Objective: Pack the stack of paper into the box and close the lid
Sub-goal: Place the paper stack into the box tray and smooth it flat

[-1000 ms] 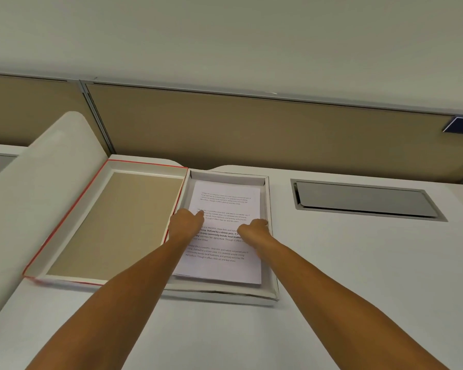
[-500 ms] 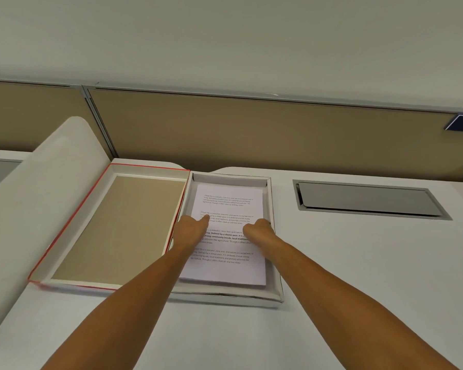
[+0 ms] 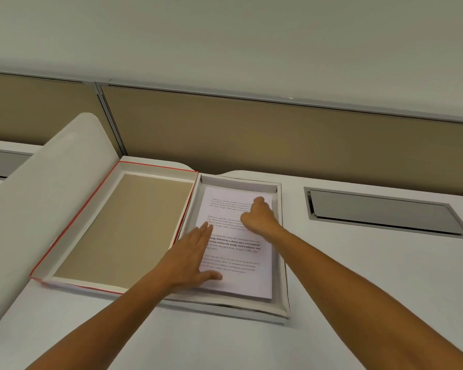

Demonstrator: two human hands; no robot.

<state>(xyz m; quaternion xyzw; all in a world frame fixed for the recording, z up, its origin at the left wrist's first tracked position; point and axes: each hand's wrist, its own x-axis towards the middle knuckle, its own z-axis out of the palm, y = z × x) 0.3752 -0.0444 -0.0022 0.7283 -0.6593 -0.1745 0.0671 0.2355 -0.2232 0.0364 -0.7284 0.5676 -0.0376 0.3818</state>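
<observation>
A stack of printed white paper lies flat inside the shallow white box on the desk. The box's lid, red-edged with a tan inside, lies open and upturned just left of the box, touching it. My left hand rests flat on the stack's left part, fingers spread. My right hand presses on the stack's upper right part with loosely curled fingers. Neither hand holds anything.
The white desk carries a grey recessed cable hatch to the right of the box. A tan partition wall stands behind. A white curved divider panel rises on the left beside the lid.
My right hand has slid farther up the page toward the box's far right corner. My left hand has drawn back toward me and flattened with spread fingers.
</observation>
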